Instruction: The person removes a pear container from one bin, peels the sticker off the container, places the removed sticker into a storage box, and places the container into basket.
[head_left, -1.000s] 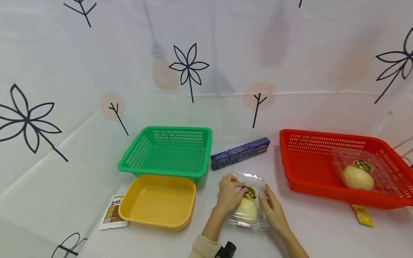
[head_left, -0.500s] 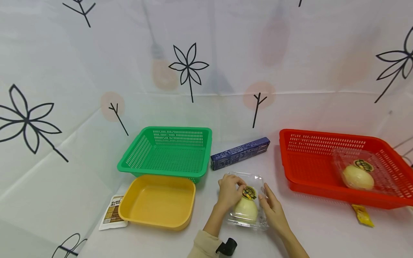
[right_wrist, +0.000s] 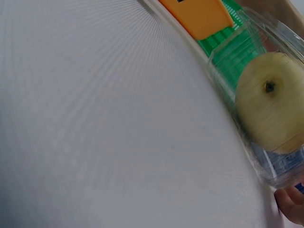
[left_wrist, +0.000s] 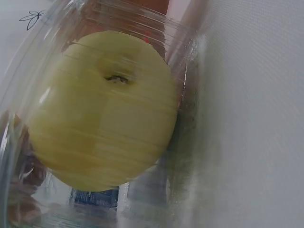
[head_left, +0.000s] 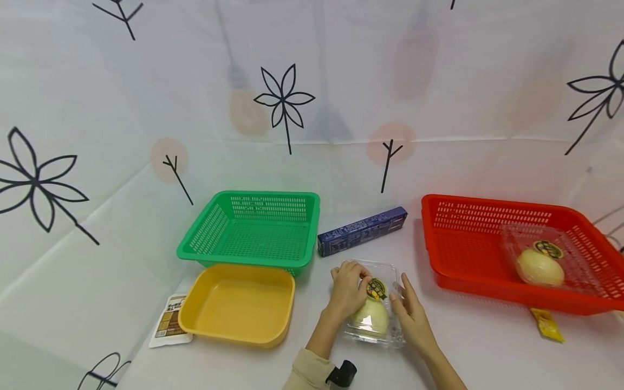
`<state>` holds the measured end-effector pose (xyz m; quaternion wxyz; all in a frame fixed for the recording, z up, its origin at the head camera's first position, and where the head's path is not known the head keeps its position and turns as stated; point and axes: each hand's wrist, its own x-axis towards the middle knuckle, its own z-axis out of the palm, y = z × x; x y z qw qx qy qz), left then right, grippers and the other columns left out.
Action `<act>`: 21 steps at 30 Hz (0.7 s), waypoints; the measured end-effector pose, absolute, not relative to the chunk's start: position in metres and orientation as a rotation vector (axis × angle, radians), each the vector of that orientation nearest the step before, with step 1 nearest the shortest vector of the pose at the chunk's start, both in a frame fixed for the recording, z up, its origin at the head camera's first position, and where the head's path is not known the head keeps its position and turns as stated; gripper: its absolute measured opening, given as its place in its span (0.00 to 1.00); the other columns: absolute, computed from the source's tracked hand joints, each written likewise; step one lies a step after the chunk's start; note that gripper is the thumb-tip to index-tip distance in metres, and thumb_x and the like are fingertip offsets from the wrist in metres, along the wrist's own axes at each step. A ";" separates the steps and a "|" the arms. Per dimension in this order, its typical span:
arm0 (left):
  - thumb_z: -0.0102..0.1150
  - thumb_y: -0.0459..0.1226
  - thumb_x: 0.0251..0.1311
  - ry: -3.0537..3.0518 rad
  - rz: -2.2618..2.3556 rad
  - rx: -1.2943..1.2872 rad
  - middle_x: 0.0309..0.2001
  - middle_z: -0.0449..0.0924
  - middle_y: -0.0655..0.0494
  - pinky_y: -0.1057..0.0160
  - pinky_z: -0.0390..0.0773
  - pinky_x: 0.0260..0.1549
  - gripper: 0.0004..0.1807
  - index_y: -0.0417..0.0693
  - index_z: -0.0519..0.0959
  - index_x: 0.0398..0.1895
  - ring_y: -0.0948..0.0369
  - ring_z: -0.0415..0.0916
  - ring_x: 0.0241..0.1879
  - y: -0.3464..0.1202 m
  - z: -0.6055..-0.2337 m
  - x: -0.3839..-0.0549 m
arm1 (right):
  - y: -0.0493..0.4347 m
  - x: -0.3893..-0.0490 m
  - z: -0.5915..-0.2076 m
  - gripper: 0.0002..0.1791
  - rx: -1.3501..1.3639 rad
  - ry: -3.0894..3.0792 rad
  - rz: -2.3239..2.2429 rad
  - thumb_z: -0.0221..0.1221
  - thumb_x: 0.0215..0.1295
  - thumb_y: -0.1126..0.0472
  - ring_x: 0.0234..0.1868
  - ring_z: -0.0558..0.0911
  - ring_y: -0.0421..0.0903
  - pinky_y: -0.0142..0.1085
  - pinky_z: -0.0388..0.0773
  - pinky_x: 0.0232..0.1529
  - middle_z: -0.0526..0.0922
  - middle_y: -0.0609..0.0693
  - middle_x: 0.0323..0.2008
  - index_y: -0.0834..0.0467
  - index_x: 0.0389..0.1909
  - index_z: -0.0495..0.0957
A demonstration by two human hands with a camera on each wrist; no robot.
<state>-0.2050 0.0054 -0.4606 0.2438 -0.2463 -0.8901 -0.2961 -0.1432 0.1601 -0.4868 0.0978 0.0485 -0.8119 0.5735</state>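
Observation:
A clear plastic box [head_left: 382, 268] lies on the white table in the head view. Inside is a smooth, round, pale yellow-green thing [head_left: 371, 318] with a dark dimple, like a pear or an onion. A black and yellow sticker [head_left: 377, 290] is on the lid. My left hand [head_left: 347, 290] bends its fingers over the lid, thumb and fingertips at the sticker's left edge. Whether they pinch it is too small to tell. My right hand [head_left: 413, 314] holds the box's right side, thumb on top. Both wrist views show the round thing [left_wrist: 102, 114] through clear plastic.
Behind and left stand a green basket [head_left: 313, 227] and a yellow tub [head_left: 236, 309], with a white and brown packet [head_left: 171, 322] beside it. A long blue box [head_left: 363, 231] lies behind. A red basket [head_left: 478, 287] holds another box [head_left: 517, 238]; a yellow sachet [head_left: 547, 325] lies below.
My left fingertips, which covered part of the sticker, have drawn back leftward to its edge, so more of the sticker shows. My right hand has stayed at the box's right side.

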 end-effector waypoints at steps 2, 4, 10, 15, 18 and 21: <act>0.60 0.34 0.52 -2.414 -0.865 -0.688 0.28 0.76 0.63 0.63 0.60 0.40 0.02 0.51 0.78 0.26 0.64 0.70 0.36 0.004 -0.461 -0.205 | 0.160 -0.143 -0.486 0.34 0.152 -2.400 1.701 0.46 0.72 0.62 0.56 0.71 0.70 0.51 0.72 0.52 0.60 0.75 0.63 0.64 0.73 0.42; 0.61 0.33 0.52 -2.387 -0.943 -0.702 0.28 0.77 0.61 0.63 0.60 0.41 0.02 0.50 0.79 0.26 0.63 0.70 0.36 0.003 -0.463 -0.206 | 0.160 -0.143 -0.485 0.34 0.158 -2.397 1.702 0.46 0.72 0.62 0.56 0.71 0.71 0.51 0.72 0.52 0.59 0.75 0.63 0.64 0.73 0.42; 0.67 0.34 0.48 -2.314 -1.092 -0.679 0.33 0.80 0.57 0.62 0.64 0.43 0.11 0.45 0.84 0.38 0.60 0.72 0.40 0.001 -0.467 -0.206 | 0.160 -0.142 -0.485 0.34 0.158 -2.388 1.701 0.47 0.71 0.63 0.55 0.72 0.69 0.26 0.70 0.46 0.61 0.76 0.62 0.64 0.73 0.44; 0.68 0.37 0.48 -2.365 -1.019 -0.644 0.34 0.76 0.58 0.62 0.65 0.43 0.07 0.47 0.86 0.32 0.62 0.69 0.41 0.002 -0.466 -0.205 | 0.160 -0.143 -0.484 0.33 0.170 -2.374 1.691 0.47 0.71 0.63 0.54 0.73 0.69 0.21 0.68 0.45 0.61 0.76 0.62 0.65 0.72 0.46; 0.68 0.36 0.47 -2.387 -1.002 -0.645 0.32 0.75 0.60 0.62 0.65 0.44 0.02 0.48 0.86 0.25 0.63 0.68 0.41 0.001 -0.465 -0.205 | 0.160 -0.143 -0.484 0.32 0.167 -2.375 1.684 0.47 0.71 0.63 0.54 0.72 0.70 0.22 0.67 0.46 0.61 0.76 0.62 0.65 0.72 0.47; 0.68 0.36 0.47 -2.396 -0.996 -0.652 0.31 0.77 0.59 0.61 0.65 0.45 0.02 0.47 0.85 0.24 0.62 0.69 0.41 0.001 -0.464 -0.205 | 0.159 -0.143 -0.485 0.32 0.159 -2.376 1.684 0.47 0.71 0.63 0.54 0.73 0.70 0.22 0.68 0.45 0.61 0.76 0.62 0.65 0.72 0.47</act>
